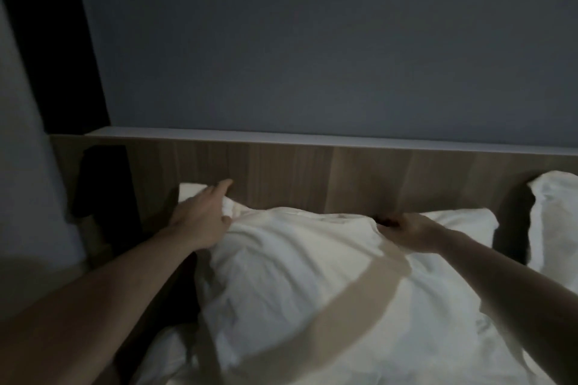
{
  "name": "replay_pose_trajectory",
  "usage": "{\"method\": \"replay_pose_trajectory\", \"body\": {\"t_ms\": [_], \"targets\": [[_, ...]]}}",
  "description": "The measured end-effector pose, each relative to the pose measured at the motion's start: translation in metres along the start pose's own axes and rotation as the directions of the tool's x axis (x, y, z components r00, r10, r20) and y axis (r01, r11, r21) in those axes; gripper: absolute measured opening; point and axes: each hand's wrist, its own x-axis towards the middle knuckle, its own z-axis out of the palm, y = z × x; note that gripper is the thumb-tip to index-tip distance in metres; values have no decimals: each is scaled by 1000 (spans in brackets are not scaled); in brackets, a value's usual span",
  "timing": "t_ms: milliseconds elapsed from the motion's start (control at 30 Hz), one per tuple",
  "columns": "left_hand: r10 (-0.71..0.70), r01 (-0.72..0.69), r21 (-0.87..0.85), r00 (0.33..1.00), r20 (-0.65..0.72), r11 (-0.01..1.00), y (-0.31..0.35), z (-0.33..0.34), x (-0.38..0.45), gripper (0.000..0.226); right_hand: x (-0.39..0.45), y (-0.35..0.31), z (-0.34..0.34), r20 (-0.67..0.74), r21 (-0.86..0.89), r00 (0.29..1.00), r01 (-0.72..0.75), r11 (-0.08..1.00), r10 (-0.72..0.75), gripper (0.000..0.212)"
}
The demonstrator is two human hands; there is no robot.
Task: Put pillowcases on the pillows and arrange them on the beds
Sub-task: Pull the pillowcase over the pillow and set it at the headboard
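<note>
The white pillow [312, 284], soft and creased, is stood against the wooden headboard [312, 178]. Its upper left corner is pinched by the left hand [200, 219], index finger stretched toward the headboard. Its upper right corner is gripped by the curled right hand [406, 233]. A second pillow [553, 222] is propped against the headboard, further right.

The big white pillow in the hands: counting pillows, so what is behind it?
Another white pillow peeks out behind the big white pillow, before the wooden headboard. Its middle is covered.
</note>
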Motion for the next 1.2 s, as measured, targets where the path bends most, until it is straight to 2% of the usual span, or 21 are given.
{"method": "replay_pose_trajectory", "body": {"t_ms": [67, 133, 200, 300, 367, 433, 500, 567, 633, 733, 800, 867, 900, 933, 967, 1033, 1067, 1133, 1167, 1200], "targets": [[4, -13, 112, 996, 84, 994, 7, -2, 5, 72, 9, 1, -4, 39, -39, 998, -56, 998, 57, 30], [-23, -16, 228, 986, 168, 974, 12, -2, 10, 58, 15, 2, -12, -29, 6, 994, -105, 994, 105, 28], [-59, 4, 255, 976, 208, 967, 14, -4, 14, 42, 19, 5, -24, -217, 74, 964, -139, 988, 152, 24], [-77, 41, 178, 977, 201, 983, 11, -8, 18, 27, 21, 3, -36, -514, 196, 840, -87, 977, 177, 20], [-74, 69, 71, 994, 75, 995, 9, -9, 19, 16, 24, -3, -35, -582, 241, 790, -61, 969, 194, 19], [-90, 86, -31, 986, -139, 996, 6, -6, 18, 6, 29, -9, -30, -614, 315, 740, -91, 945, 275, 17], [-118, 97, -79, 933, -339, 992, 3, -1, 19, 14, 36, -15, -23, -617, 392, 700, -123, 912, 360, 16], [-152, 107, -124, 872, -464, 987, 1, 7, 23, 19, 43, -18, -17, -607, 444, 681, -137, 885, 410, 19], [-189, 127, -161, 863, -469, 979, 1, 13, 26, 16, 48, -20, -11, -573, 462, 698, -159, 873, 430, 20], [-193, 129, -184, 900, -391, 974, 2, 22, 27, 11, 49, -21, -7, -520, 502, 730, -160, 850, 444, 20], [-217, 83, -313, 880, -422, 946, -1, 32, 14, 23, 40, -22, -4, -535, 559, 720, -90, 825, 441, 24], [-271, 54, -420, 836, -477, 906, -8, 47, -15, 46, 17, -24, 8, -585, 598, 691, 16, 801, 423, 38], [-320, 60, -495, 829, -459, 867, -14, 58, -34, 57, 1, -24, 18, -605, 607, 677, 51, 793, 419, 44], [-395, 114, -598, 844, -363, 793, -18, 69, -53, 71, -17, -24, 30, -612, 611, 666, 56, 790, 426, 50], [-470, 224, -703, 866, -174, 675, -25, 86, -68, 88, -35, -23, 45, -611, 612, 657, 40, 790, 441, 54], [-490, 464, -764, 843, 224, 449, -38, 118, -96, 124, -70, -18, 78, -602, 601, 642, -28, 799, 475, 57], [-449, 550, -722, 817, 361, 420, -43, 133, -107, 136, -84, -15, 94, -594, 595, 636, -66, 801, 493, 58], [-337, 652, -583, 754, 564, 484, -40, 148, -128, 135, -107, -9, 128, -544, 607, 635, -152, 780, 548, 64], [-314, 675, -555, 728, 610, 487, -36, 156, -132, 128, -115, -8, 143, -506, 622, 644, -187, 760, 573, 68], [-306, 677, -577, 729, 613, 458, -31, 161, -135, 121, -123, -9, 155, -462, 641, 660, -213, 737, 593, 71]]}}
